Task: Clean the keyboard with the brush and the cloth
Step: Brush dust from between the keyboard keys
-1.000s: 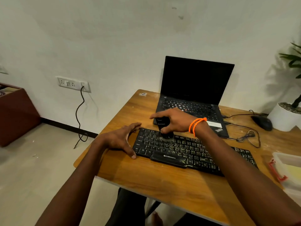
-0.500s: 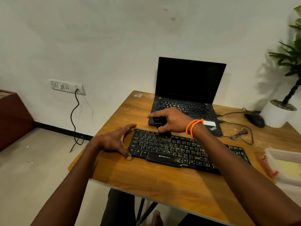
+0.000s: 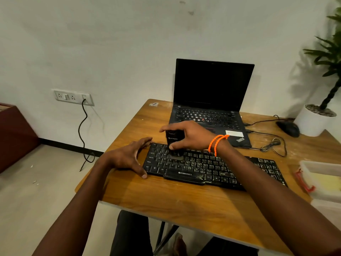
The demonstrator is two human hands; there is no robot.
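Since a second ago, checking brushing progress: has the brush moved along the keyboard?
No clear move: the brush stays over the keyboard's left keys.

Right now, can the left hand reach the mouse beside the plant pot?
Probably not easily. The left hand rests at the keyboard left end, while the mouse lies far right; the right hand, holding the brush, crosses the path.

My right hand (image 3: 191,134) covers most of the black brush (image 3: 172,140), so I can't read its bristle end where it meets the keyboard (image 3: 212,167). My right forearm hides the keyboard's middle keys. The clear box (image 3: 322,179) and the potted plant (image 3: 324,74) run off the right edge. The yellow thing inside the box is perhaps the cloth.
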